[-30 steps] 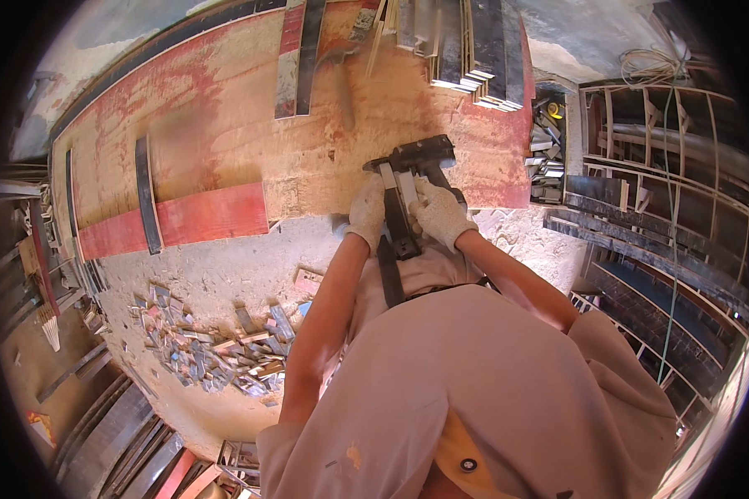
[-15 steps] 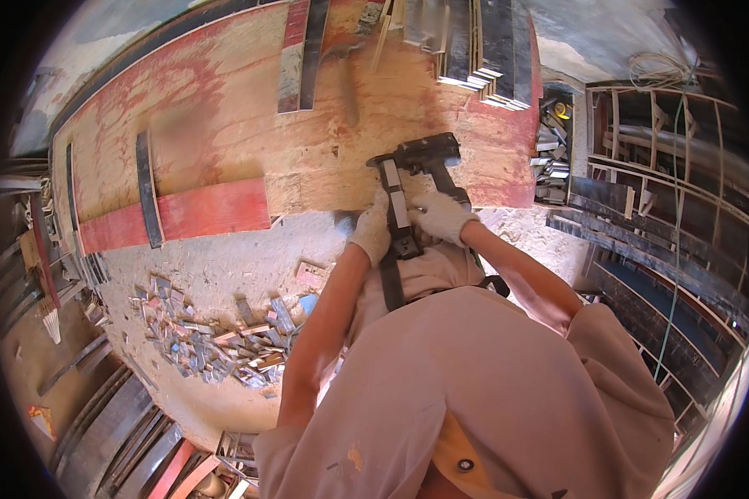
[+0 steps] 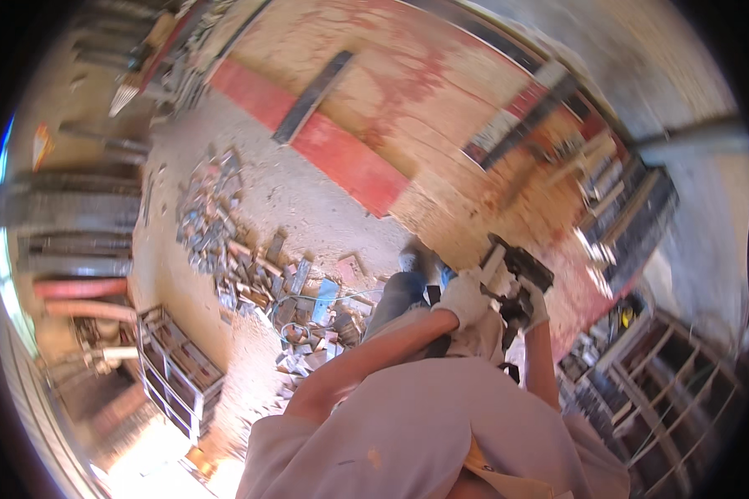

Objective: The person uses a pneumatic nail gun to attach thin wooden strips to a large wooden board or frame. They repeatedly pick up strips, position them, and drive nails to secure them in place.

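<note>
Both my hands wear pale work gloves and hold a black nail gun (image 3: 526, 268) close in front of my body. My left hand (image 3: 464, 301) is closed along its long magazine. My right hand (image 3: 535, 303) is wrapped round the handle, partly hidden by the tool. Motion blur softens the gun's outline. Just beyond it lies a large plywood sheet (image 3: 441, 195) with red stains. A red strip (image 3: 349, 170) runs along the sheet's near edge, with a black-faced batten (image 3: 312, 98) lying across it.
Scrap wood offcuts (image 3: 225, 258) are heaped on the floor to the left, a thin pale hose (image 3: 287, 320) among them. A metal frame (image 3: 175, 370) stands at lower left. Stacked battens (image 3: 628, 220) lie on the sheet's far right, and a wooden rack (image 3: 674, 374) stands at right.
The view has swung to the left, so the sheet appears tilted and more of the scrap heap shows. Both hands keep hold of the nail gun, which now sits farther right in the picture.
</note>
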Demonstrator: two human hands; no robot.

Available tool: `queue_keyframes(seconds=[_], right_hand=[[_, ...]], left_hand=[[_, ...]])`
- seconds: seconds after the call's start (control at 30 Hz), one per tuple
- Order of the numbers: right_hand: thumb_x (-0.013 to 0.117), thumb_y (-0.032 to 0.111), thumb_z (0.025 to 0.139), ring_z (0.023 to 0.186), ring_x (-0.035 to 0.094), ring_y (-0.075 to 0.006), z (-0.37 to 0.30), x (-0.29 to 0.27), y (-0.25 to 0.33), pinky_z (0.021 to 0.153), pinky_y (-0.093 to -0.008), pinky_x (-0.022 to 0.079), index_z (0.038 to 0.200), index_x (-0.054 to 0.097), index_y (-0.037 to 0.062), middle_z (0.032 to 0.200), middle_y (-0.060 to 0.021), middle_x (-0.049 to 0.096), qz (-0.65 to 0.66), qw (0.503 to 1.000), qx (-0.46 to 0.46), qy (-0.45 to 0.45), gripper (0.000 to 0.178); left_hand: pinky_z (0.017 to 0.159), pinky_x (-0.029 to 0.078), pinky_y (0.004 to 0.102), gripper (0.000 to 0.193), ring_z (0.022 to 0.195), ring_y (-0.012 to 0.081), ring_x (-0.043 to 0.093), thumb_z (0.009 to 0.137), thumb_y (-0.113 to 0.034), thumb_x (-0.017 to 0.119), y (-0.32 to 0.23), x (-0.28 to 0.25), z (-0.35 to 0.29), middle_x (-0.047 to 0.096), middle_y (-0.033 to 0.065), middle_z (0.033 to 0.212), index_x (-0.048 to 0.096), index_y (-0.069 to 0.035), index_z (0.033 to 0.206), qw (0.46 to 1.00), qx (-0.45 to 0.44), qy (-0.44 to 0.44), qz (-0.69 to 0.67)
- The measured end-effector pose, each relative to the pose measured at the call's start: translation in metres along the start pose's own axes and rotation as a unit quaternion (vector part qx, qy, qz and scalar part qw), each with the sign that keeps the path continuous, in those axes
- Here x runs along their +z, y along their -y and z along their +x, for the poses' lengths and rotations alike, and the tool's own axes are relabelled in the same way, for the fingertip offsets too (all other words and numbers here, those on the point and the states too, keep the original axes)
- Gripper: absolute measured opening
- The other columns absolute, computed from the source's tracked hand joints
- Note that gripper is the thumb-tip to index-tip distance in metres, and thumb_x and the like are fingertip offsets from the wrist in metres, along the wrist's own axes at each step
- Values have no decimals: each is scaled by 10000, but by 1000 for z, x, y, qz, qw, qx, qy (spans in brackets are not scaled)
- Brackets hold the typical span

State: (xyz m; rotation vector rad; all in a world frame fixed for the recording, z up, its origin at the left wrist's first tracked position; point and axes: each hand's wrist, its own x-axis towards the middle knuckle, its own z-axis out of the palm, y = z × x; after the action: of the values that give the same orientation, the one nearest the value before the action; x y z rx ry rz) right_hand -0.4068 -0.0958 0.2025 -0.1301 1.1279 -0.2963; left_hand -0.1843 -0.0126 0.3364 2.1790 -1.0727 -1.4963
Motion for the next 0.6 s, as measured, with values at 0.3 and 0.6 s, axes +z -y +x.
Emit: queue_keyframes(seconds=[0.3, 0.6], right_hand=[[657, 173, 973, 546, 595, -137, -47, 136, 56, 514, -295, 540, 1022, 599, 49, 684, -7, 590, -42, 985, -159, -61, 146], [628, 170, 942, 521, 566, -199, -125, 335, 18, 495, -328, 511, 1207, 518, -53, 682, -54, 550, -179, 854, -488, -1, 364]], left_hand=[[1048, 441, 483, 722, 1202, 484, 550, 902, -236, 617, 36, -58, -20, 551, 333, 1318, 322, 32, 1504, 984, 117, -91, -101], [666, 556, 486, 562, 781, 410, 696, 895, -406, 702, 69, -193, -6, 697, 196, 895, 527, -67, 1308, 931, 276, -217, -98]])
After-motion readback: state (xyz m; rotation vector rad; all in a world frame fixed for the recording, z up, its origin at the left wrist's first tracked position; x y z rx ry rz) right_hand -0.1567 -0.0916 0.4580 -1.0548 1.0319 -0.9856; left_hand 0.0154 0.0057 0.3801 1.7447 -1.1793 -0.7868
